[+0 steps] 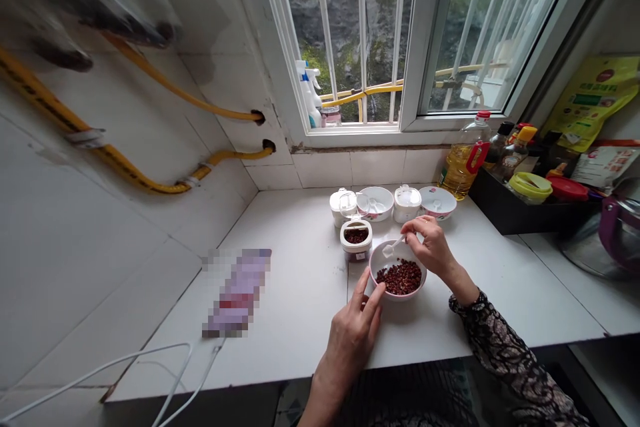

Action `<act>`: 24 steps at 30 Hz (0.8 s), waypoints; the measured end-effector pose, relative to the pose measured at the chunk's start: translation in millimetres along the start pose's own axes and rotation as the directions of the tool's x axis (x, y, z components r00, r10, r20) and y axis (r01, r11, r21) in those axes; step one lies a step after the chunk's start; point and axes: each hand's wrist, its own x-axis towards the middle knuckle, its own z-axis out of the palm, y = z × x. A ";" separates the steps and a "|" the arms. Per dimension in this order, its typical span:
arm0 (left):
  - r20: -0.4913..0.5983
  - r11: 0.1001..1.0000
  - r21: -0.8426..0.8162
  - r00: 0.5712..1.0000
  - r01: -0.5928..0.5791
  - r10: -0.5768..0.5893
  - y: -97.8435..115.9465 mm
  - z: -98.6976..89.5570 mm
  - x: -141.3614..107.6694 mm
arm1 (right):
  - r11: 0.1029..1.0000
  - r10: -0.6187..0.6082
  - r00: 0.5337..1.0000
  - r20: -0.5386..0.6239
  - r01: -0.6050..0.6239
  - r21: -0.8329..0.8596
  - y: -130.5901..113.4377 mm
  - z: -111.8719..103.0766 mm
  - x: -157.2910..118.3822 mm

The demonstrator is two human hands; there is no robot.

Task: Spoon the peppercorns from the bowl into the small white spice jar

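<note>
**White counter under the window**

The white counter [300,293] carries a bowl of red grains [399,270] near its middle, an open jar [356,239] just behind, white condiment pots [393,203] farther back, an oil bottle [463,157] and black tray [520,213] far right.

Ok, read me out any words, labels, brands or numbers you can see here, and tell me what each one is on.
None can be read.
Yellow-green bag: printed text, too small and blurred.
Packet below it: print too small.
Oil bottle and sauce bottles: labels unreadable.
Yellow hose: dark markings, blurred.
Flat item on the counter: pixelated.
Spice jar: small label, illegible.
</note>
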 end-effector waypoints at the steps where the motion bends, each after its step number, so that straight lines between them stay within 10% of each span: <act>1: -0.002 1.000 0.003 1.000 -0.001 0.001 -0.1 0.1 -0.2 | 1.000 -0.004 0.999 0.041 0.005 -0.029 2.3 1.4 -1.8; 10: 0.008 1.000 0.002 1.000 -0.003 0.003 -0.8 -1.0 -0.3 | 0.983 0.112 0.968 0.223 -0.140 0.116 -3.3 21.2 -9.7; 19: 0.015 1.000 0.006 1.000 0.007 -0.007 -1.0 0.0 -1.3 | 0.667 0.441 0.829 0.344 -0.559 0.493 1.2 10.6 -3.9; 24: 0.026 1.000 -0.012 1.000 0.017 -0.016 -0.6 -1.1 -1.0 | 0.872 0.339 0.914 0.222 -0.394 0.290 3.2 9.4 -5.3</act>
